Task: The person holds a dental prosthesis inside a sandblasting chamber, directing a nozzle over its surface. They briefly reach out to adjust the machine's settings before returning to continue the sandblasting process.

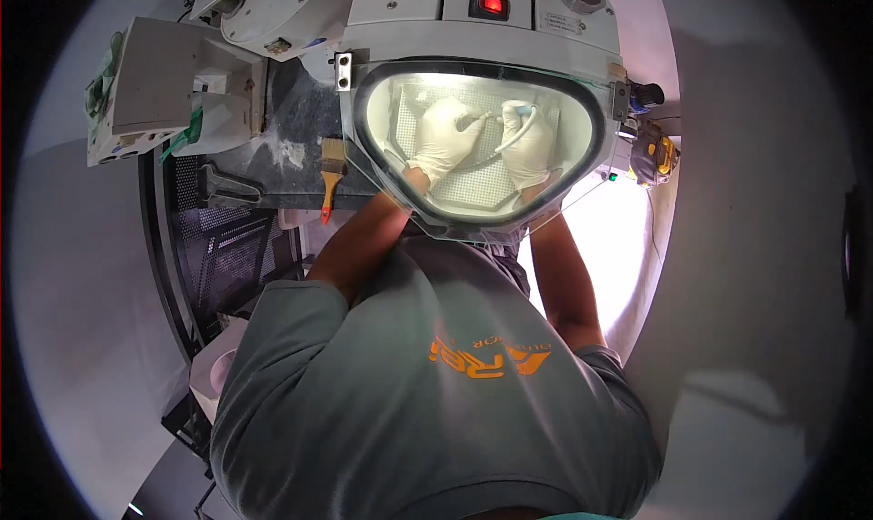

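Note:
Behind the window of a lit sandblasting cabinet [477,67], both my hands work in white gloves. My left hand [446,134] is closed in a pinch, its fingertips around something too small to make out. Close to its right, my right hand [527,152] is closed on a sandblasting pen [496,119], whose tip points left toward the pinched fingers. A pale hose [518,141] curves down from the pen across the right hand. Below the hands lies a white perforated grid [468,188].
A red lit switch [491,5] sits on top of the cabinet. Left of it, a paintbrush [333,170] lies on the dark worktop [305,111] near a white machine [173,93]. A yellow and black tool [650,154] stands at the right.

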`<state>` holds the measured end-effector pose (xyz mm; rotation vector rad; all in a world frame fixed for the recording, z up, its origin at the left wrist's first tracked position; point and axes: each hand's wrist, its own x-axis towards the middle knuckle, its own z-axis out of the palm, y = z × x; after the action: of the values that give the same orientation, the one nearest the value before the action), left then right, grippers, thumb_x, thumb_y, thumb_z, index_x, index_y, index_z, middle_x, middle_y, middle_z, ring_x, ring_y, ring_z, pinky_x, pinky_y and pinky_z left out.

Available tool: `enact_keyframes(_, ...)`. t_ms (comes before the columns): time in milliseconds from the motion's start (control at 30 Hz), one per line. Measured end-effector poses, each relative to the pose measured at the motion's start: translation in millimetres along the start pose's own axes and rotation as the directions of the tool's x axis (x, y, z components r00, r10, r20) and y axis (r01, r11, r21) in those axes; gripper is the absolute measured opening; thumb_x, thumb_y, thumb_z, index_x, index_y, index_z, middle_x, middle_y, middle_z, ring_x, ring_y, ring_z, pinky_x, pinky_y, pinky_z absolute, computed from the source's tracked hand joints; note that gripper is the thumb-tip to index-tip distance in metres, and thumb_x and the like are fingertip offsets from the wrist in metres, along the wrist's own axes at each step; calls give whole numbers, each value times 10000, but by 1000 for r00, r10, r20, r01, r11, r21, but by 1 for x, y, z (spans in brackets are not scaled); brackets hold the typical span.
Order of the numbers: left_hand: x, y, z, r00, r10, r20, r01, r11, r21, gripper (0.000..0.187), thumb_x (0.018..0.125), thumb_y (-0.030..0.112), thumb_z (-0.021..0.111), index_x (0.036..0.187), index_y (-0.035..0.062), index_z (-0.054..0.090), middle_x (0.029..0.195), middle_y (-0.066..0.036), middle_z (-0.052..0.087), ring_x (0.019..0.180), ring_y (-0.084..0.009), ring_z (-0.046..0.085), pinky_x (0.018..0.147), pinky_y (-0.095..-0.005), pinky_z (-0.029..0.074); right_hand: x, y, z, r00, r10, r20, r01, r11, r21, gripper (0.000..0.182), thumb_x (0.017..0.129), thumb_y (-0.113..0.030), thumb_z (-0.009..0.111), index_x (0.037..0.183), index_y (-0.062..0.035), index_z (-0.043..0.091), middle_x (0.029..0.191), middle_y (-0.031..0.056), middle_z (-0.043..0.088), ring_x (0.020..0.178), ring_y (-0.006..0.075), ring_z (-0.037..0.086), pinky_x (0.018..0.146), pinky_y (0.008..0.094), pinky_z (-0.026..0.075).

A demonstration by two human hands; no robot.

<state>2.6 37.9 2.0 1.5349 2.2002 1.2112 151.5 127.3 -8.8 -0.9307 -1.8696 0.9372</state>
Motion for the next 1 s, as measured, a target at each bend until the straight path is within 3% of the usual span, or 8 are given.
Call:
enact_keyframes(67,0,0,1,1000,-1,-12,1,1000,-31,166,885,230,863,980,96,842,906,-113,765,849,-324,741,788,-418,586,1,-10,-5,1000,-9,23,10,1000,-27,241,1095,-255,698,1078,-18,738,900,91,775,838,214,758,756,341,574)
enact_keyframes(167,-1,-1,3,1000,5,-31,-6,999,-33,168,879,234,864,983,104,848,868,-108,737,838,-329,716,771,-427,572,4,-37,-14,975,186,119,-196,977,81,131,1022,-196,758,1014,-70,723,957,120,731,870,338,726,770,430,562)
enact_keyframes(267,0,2,0,1000,-13,-3,13,1000,9,165,879,259,855,970,122,846,886,-107,739,860,-335,720,792,-431,574,1,-15,-4,999,40,24,-42,997,67,142,1027,-204,754,1015,-66,724,931,127,729,861,343,727,769,430,564)
enact_keyframes(367,2,6,-4,1000,-21,20,20,999,39,154,875,239,864,966,117,843,871,-104,732,844,-326,714,774,-430,569,0,-10,-3,990,143,-14,-143,989,41,141,1028,-198,750,1017,-61,725,919,135,724,862,348,726,767,431,565)
enact_keyframes(567,1,4,-1,1000,15,-13,-15,1000,7,111,865,193,869,938,122,825,867,-95,739,834,-321,718,759,-427,567,3,-23,-8,994,95,43,-98,994,57,119,1021,-168,748,1004,-52,728,959,131,732,863,314,733,761,416,568)
enact_keyframes(633,2,1,0,999,31,-36,-32,999,-33,161,869,273,851,949,134,841,828,-100,680,814,-339,680,745,-450,544,3,-35,-14,980,165,110,-177,978,112,103,1014,-147,747,1007,-46,731,980,137,737,869,307,738,763,402,573)
enact_keyframes(867,1,0,2,999,32,-41,-33,999,-20,145,867,256,847,941,132,838,853,-99,705,817,-328,692,748,-440,556,0,-10,-4,992,128,3,-128,991,37,112,1018,-177,756,1010,-67,735,951,134,749,864,335,740,777,419,575)
enact_keyframes(1000,0,-3,5,999,18,-50,-20,999,-40,166,862,269,854,938,123,833,851,-101,706,815,-336,693,751,-448,557,2,-29,-12,990,105,91,-113,990,79,253,1090,-266,703,1084,-16,743,931,114,792,836,228,773,749,351,576)
